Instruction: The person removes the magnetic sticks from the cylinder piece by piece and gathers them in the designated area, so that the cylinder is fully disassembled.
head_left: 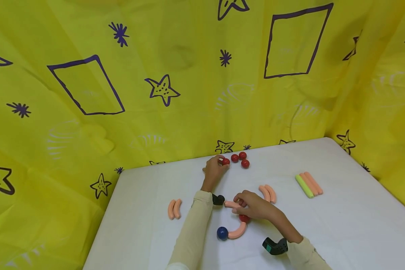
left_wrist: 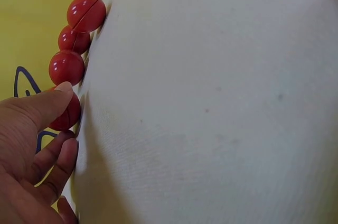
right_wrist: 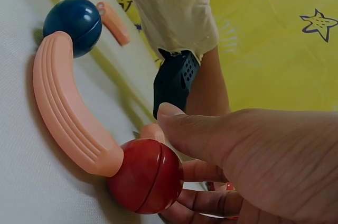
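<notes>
My left hand is at the far edge of the table, thumb and fingers pinching a red ball. Three more red balls lie just right of it. Nearer, my right hand has its thumb and fingers around a curved pink stick, partly hidden by the hand. This stick meets another red ball, beside the right fingers. From that ball a second curved pink stick runs to a blue ball, touching it.
Two short curved pink sticks lie left of the left forearm. Another curved pair sits beyond the right hand. Farther right are straight pink sticks and a green stick. A yellow patterned cloth hangs behind the white table.
</notes>
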{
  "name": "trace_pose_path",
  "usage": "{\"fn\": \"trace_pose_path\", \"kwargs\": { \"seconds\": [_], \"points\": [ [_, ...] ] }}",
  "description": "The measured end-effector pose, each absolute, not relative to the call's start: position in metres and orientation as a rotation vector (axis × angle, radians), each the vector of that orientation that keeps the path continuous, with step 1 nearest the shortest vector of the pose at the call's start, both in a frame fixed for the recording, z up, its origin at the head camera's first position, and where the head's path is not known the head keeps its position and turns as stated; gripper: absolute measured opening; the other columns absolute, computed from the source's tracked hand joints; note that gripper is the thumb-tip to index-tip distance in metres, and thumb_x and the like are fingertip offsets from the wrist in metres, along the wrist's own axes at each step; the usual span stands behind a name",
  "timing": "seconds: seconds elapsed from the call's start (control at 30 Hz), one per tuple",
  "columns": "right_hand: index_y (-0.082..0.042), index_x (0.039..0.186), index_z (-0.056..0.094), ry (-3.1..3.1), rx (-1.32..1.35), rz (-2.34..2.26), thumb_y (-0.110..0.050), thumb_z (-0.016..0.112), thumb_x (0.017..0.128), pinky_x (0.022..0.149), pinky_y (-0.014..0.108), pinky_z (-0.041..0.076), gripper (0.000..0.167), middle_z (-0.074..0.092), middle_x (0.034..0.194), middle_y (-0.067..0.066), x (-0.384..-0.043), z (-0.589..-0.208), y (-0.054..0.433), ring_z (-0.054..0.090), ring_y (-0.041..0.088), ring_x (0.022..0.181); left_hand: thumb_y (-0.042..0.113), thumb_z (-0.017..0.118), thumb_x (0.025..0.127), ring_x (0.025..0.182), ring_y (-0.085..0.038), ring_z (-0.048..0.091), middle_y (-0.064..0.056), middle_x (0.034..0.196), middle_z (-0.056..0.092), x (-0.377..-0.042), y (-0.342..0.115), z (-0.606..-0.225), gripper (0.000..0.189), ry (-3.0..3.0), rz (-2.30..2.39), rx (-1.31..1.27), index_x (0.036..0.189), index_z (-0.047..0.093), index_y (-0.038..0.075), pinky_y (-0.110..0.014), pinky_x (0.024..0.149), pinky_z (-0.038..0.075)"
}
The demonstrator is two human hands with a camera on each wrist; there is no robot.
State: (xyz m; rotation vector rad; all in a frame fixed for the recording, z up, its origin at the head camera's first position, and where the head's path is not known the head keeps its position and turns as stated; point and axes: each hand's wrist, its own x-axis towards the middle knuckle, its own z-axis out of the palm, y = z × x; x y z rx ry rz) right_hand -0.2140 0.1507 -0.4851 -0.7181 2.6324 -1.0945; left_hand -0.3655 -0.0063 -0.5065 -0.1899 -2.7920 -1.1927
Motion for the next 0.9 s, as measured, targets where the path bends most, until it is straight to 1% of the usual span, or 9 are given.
{"fn": "trace_pose_path", "kwargs": {
  "seconds": [0.23,0.43,0.6,0.67,0.77,0.9],
  "points": [
    [0.001,0.113,0.064,2.634,-0.741,-1.095,-0.031,0.069,0.090,0.076,0.026,0.049,0.039,0.061,0.095,0.005,-0.215,-0.484,0.147,0.057,0.014,0.086,0.028,0.078,0.083,0.095,-0.020,0.063,-0.004,0.100,0.070,-0.365,-0.010,-0.503,0.038,-2.827,-1.189,-0.178,0.118,0.066,0.017,-0.056,0.090,0.034],
    [0.001,0.114,0.064,2.626,-0.735,-1.084,-0.031,0.069,0.091,0.076,0.027,0.049,0.040,0.061,0.094,0.005,-0.215,-0.482,0.146,0.057,0.014,0.086,0.028,0.078,0.083,0.095,-0.022,0.062,-0.006,0.098,0.069,-0.364,-0.013,-0.501,0.040,-2.817,-1.227,-0.149,0.118,0.065,0.014,-0.056,0.090,0.034],
    [0.001,0.114,0.063,2.625,-0.708,-1.069,-0.031,0.070,0.090,0.077,0.027,0.049,0.041,0.061,0.095,0.005,-0.213,-0.480,0.146,0.056,0.014,0.087,0.034,0.075,0.086,0.097,-0.022,0.062,-0.007,0.100,0.069,-0.365,-0.015,-0.500,0.047,-2.806,-1.294,-0.091,0.125,0.060,0.012,-0.056,0.094,0.034],
    [0.002,0.115,0.063,2.621,-0.699,-1.065,-0.031,0.071,0.089,0.077,0.026,0.049,0.042,0.060,0.095,0.005,-0.212,-0.478,0.147,0.056,0.014,0.087,0.037,0.072,0.087,0.096,-0.022,0.061,-0.007,0.102,0.068,-0.365,-0.017,-0.501,0.049,-2.796,-1.336,-0.077,0.127,0.058,0.012,-0.053,0.092,0.037],
    [0.002,0.116,0.062,2.610,-0.685,-1.049,-0.031,0.073,0.087,0.074,0.024,0.047,0.045,0.059,0.093,0.004,-0.211,-0.476,0.148,0.054,0.014,0.085,0.041,0.069,0.089,0.091,-0.020,0.061,-0.006,0.101,0.067,-0.364,-0.021,-0.500,0.050,-2.778,-1.393,-0.081,0.129,0.057,0.012,-0.044,0.085,0.043],
    [0.001,0.118,0.061,2.571,-0.645,-1.033,-0.032,0.077,0.084,0.069,0.022,0.042,0.050,0.056,0.090,0.004,-0.209,-0.473,0.149,0.050,0.014,0.081,0.039,0.068,0.091,0.085,-0.019,0.062,-0.010,0.099,0.068,-0.358,-0.029,-0.497,0.048,-2.772,-1.463,-0.150,0.127,0.056,0.009,-0.031,0.073,0.049]
  ]
}}
